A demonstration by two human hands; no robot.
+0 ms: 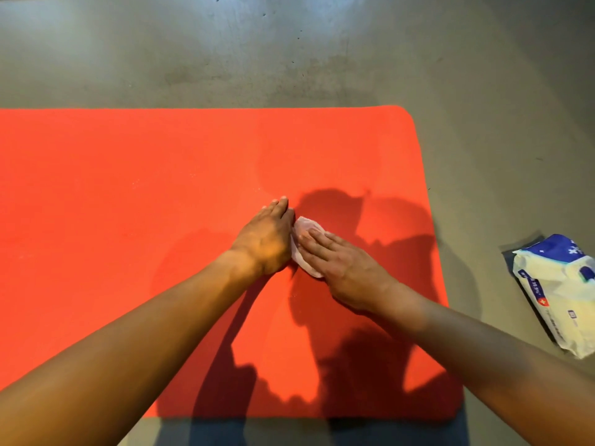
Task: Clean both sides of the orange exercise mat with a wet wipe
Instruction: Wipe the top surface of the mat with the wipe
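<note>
One mat: orange exercise mat (128, 220) lies flat on the grey concrete floor (289, 53); its rounded right end is in view, its left end runs out of frame. All places below are given relative to this mat.
Mat handling (judged): thin foam, soft and floppy, light, likely grippy when damp. For turning it over, best taken at the right end, by a corner or the short edge, and peeled or folded across.
One pack: wet wipe pack (560, 294), white and blue, on the floor well off the mat's right edge. Whether its flap is up or down cannot be told.
Two hands: both on the mat's upper face, toward the right end, roughly mid-width.
Left hand (264, 239): fingers extended and together, palm down on the mat, touching the wipe's left edge; nothing gripped.
Right hand (341, 268): fingers flat and slightly spread, pressing on the wipe, not pinching it.
One wipe: wet wipe (304, 228), pale, bunched, mostly covered by the right hand.
Wipe handling (judged): limp, moist, light; tends to ball up under pressure.
Stage (judged): top face in progress; underside not yet done.
</note>
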